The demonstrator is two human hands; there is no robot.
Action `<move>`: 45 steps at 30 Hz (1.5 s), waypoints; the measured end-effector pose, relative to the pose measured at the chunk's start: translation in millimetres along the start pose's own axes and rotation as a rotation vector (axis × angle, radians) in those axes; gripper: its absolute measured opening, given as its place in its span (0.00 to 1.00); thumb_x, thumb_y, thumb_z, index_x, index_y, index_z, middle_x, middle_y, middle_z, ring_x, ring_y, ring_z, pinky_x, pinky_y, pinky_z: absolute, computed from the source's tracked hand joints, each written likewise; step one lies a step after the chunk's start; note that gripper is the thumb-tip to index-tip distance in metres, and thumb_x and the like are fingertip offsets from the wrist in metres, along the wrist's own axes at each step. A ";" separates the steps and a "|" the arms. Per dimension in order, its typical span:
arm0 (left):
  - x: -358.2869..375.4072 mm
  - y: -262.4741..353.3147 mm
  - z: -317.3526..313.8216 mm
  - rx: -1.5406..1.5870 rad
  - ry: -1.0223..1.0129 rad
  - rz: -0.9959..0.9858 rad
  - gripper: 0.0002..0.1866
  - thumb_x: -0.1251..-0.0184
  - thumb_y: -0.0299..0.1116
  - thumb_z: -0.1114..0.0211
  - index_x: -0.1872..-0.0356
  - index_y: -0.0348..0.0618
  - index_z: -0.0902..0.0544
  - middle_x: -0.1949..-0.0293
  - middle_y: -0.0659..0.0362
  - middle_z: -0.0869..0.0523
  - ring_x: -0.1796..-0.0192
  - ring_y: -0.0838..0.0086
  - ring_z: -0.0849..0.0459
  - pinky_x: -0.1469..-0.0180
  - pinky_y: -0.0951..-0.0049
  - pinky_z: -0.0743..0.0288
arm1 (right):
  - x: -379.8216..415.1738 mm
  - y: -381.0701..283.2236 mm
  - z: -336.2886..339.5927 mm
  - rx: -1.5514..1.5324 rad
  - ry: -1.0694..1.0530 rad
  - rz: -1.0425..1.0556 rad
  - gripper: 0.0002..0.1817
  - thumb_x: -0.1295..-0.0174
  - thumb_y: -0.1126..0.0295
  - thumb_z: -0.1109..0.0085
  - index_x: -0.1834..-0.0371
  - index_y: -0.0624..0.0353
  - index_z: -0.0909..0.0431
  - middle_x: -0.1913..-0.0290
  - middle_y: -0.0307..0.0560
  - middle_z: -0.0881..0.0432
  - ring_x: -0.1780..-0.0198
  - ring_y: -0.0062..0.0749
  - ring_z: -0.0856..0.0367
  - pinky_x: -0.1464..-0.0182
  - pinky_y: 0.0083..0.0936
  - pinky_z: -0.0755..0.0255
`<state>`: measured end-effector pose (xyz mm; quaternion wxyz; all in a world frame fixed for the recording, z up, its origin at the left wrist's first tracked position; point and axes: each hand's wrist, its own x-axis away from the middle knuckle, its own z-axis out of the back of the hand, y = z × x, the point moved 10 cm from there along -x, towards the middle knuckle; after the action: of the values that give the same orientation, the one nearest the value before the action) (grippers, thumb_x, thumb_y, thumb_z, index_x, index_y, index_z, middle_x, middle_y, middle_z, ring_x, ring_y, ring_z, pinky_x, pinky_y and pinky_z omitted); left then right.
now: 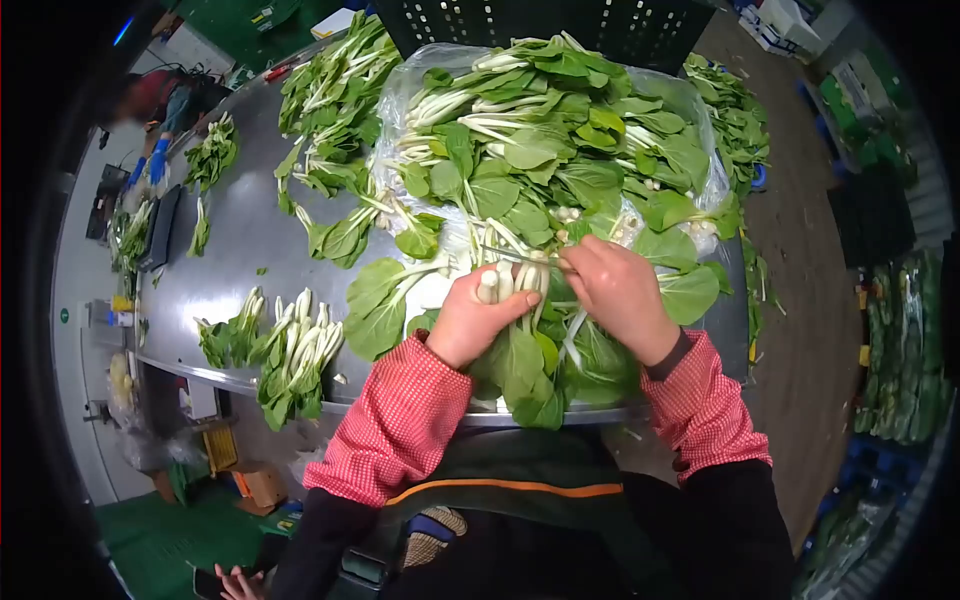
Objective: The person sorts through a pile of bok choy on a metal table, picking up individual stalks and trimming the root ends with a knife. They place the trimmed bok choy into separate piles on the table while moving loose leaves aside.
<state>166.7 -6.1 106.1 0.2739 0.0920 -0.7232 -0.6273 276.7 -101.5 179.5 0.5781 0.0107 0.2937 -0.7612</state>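
Observation:
My left hand [482,318] is wrapped around a bunch of leafy greens [522,368], probably bok choy, near the front edge of the table. Its pale stem ends point away from me and its leaves hang toward me. In my right hand [622,298] is a knife [522,259], whose thin blade lies across the white stem ends; the handle is hidden by my fingers. Just beyond both hands, a large heap of the same greens [540,150] lies on clear plastic [402,88]. Loose leaves [375,305] spread beside my left hand.
Trimmed-looking bunches [300,350] lie at the front left of the metal table [225,270]. More greens [335,90] stand at the back left. A black crate [545,22] is behind the heap. At far left, a person wears blue gloves [158,160]. Bagged vegetables [905,350] are at right.

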 end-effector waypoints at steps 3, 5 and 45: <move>2.3 -4.0 2.3 0.026 0.029 0.012 0.15 0.42 0.27 0.27 0.54 0.37 0.18 0.63 0.65 0.15 0.62 0.83 0.20 0.56 0.79 0.25 | 14.8 34.6 -24.2 0.006 -0.039 -0.078 0.07 0.41 0.67 0.39 0.64 0.58 0.19 0.70 0.46 0.20 0.68 0.43 0.19 0.66 0.34 0.25; 2.7 -8.6 6.5 0.042 0.024 0.003 0.16 0.42 0.27 0.27 0.53 0.37 0.19 0.62 0.64 0.16 0.61 0.83 0.20 0.56 0.79 0.25 | 28.3 56.5 -35.5 0.001 -0.056 -0.192 0.07 0.40 0.67 0.38 0.63 0.58 0.19 0.69 0.46 0.19 0.69 0.41 0.18 0.66 0.32 0.25; 41.0 -8.7 28.2 -0.026 -0.124 -0.015 0.14 0.40 0.29 0.30 0.53 0.40 0.18 0.61 0.64 0.15 0.57 0.81 0.20 0.50 0.77 0.26 | 11.4 -24.8 -90.4 -0.837 -0.749 -0.479 0.15 0.42 0.59 0.36 0.77 0.60 0.22 0.80 0.32 0.25 0.80 0.15 0.31 0.76 0.18 0.39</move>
<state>116.3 -3.2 107.5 0.2248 0.0547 -0.7299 -0.6432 221.7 -66.0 111.4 0.4101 -0.5523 0.3389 -0.6419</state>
